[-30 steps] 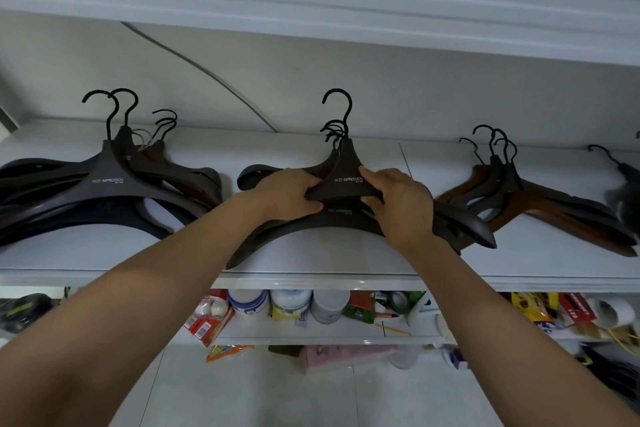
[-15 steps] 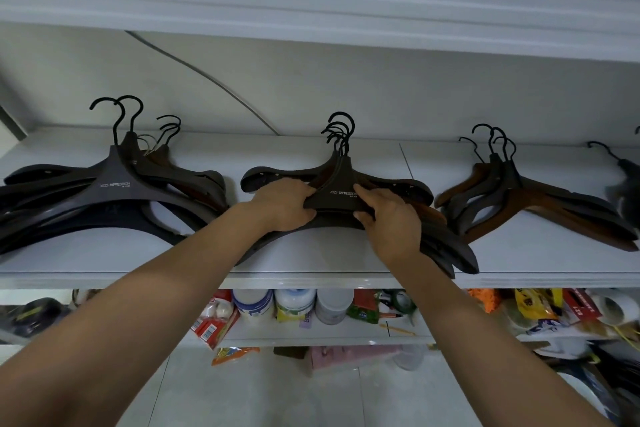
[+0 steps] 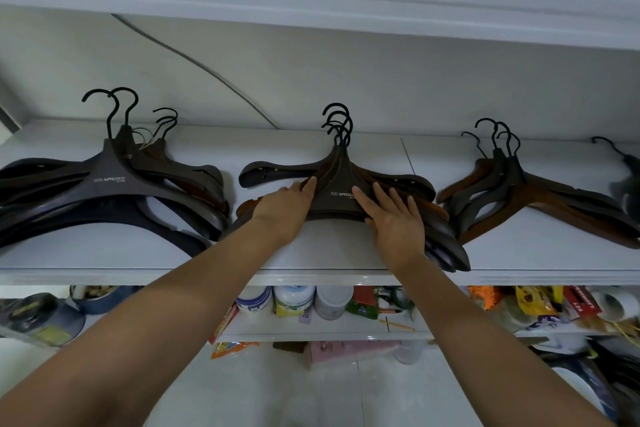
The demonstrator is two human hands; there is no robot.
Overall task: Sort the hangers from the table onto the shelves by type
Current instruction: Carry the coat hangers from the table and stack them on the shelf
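At frame centre, both hands, the left hand [image 3: 287, 206] and right hand [image 3: 398, 218], are now lying flat with fingers spread on the middle hanger stack [image 3: 341, 189], no longer gripping it.

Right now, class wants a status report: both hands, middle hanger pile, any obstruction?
Left hand, right hand: open, flat on middle hanger pile. Pile lying on shelf. Nothing blocking.

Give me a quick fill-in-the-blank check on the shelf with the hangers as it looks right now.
1. Both hands rest on the ____ pile of hangers.
2. The left hand and right hand lie flat, fingers ____.
3. Every hanger hook points toward the ____.
4. The jars stand on the shelf ____ the hangers.

Missing words: middle; open; wall; below
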